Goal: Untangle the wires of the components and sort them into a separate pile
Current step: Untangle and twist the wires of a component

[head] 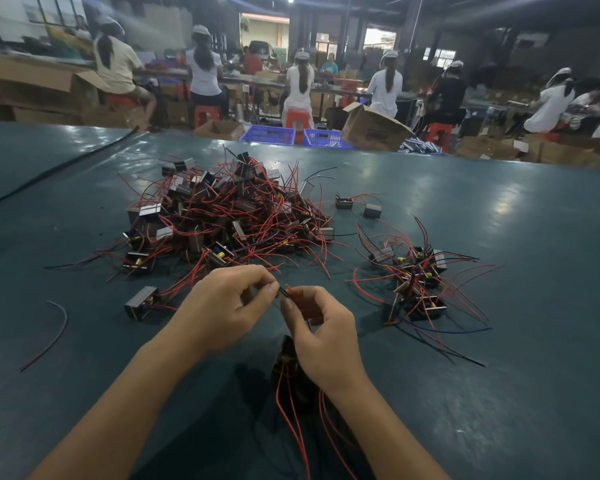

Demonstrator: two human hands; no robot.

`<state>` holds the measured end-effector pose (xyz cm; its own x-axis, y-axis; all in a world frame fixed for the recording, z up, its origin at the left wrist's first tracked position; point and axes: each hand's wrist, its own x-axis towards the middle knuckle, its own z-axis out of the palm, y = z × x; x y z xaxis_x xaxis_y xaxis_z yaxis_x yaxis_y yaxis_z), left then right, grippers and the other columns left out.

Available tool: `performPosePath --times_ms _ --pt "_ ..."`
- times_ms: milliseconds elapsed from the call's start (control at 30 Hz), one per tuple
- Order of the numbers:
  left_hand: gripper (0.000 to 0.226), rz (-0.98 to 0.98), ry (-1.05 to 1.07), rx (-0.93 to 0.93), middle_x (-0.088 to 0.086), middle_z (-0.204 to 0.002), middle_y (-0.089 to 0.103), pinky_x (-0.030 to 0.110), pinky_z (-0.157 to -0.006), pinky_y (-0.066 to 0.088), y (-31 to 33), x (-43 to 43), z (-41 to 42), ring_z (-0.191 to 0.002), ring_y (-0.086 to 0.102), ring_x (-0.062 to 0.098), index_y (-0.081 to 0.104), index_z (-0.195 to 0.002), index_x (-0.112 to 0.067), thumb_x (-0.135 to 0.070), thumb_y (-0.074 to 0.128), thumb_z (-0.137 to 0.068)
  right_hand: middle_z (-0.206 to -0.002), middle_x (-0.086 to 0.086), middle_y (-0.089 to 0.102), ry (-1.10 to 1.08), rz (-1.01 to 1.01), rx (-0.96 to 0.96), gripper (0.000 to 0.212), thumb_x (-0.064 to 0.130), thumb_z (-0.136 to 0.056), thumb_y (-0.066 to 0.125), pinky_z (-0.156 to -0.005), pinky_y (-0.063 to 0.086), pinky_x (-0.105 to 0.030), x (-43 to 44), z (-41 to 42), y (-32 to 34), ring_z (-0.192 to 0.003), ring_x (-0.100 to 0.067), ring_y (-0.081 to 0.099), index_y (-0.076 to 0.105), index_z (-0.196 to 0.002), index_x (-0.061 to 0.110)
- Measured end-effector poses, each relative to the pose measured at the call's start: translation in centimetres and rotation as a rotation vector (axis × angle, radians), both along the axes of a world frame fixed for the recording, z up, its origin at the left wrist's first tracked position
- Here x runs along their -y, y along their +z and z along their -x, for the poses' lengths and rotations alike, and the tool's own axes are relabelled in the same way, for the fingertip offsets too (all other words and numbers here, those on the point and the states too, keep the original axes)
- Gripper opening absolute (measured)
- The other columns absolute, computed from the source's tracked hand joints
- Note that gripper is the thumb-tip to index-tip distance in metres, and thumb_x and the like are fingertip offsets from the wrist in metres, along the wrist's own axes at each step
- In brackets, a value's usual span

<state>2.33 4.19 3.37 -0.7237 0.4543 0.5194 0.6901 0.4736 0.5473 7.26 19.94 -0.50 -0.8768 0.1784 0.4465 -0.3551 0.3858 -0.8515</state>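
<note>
A big tangled heap of small boxy components [222, 209] with red and black wires lies on the dark green table [499, 209], ahead of my hands. A smaller sorted pile [416, 282] lies to the right. My left hand [222, 306] and my right hand [319, 327] meet above the near table, each pinching the ends of thin red and black wires [284, 292]. A dark component [286, 358] hangs below my right hand, and its red wires trail down toward me.
A single component [141, 303] lies left of my left hand, and a loose red wire [47, 341] lies further left. Two stray components [357, 206] sit between the piles. Beyond the table's far edge are blue crates [267, 135], cardboard boxes and seated workers.
</note>
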Motion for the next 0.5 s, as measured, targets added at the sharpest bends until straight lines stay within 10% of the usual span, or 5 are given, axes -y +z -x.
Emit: performPosePath --times_ms 200,400,500 --pt "0.035 -0.274 0.074 0.303 -0.004 -0.048 0.056 0.015 -0.044 0.036 0.5 -1.9 -0.9 -0.041 0.045 0.003 0.062 -0.060 -0.016 -0.004 0.055 -0.092 -0.081 0.016 0.067 0.003 0.028 -0.043 0.010 0.020 -0.091 0.067 -0.067 0.042 -0.007 0.1 0.0 0.2 -0.073 -0.003 0.062 0.064 -0.085 0.028" --pt "0.037 -0.895 0.030 1.294 -0.007 -0.046 0.031 0.015 -0.033 0.018 0.5 -3.4 -1.2 -0.032 0.026 0.006 0.051 -0.053 -0.017 -0.015 0.047 -0.090 -0.076 0.012 0.066 -0.081 -0.041 -0.071 0.007 0.017 -0.090 0.069 -0.067 0.045 -0.010 0.2 -0.1 -0.1 -0.075 -0.007 0.063 0.066 -0.086 0.023" --pt "0.036 -0.732 0.020 1.125 -0.004 -0.049 0.044 0.018 -0.036 0.028 0.3 -3.1 -1.1 -0.038 0.036 0.009 0.056 -0.056 -0.017 -0.020 0.053 -0.092 -0.074 0.013 0.066 -0.087 0.004 -0.060 0.013 0.018 -0.089 0.069 -0.065 0.045 -0.011 0.0 0.0 0.1 -0.072 -0.006 0.062 0.065 -0.082 0.027"
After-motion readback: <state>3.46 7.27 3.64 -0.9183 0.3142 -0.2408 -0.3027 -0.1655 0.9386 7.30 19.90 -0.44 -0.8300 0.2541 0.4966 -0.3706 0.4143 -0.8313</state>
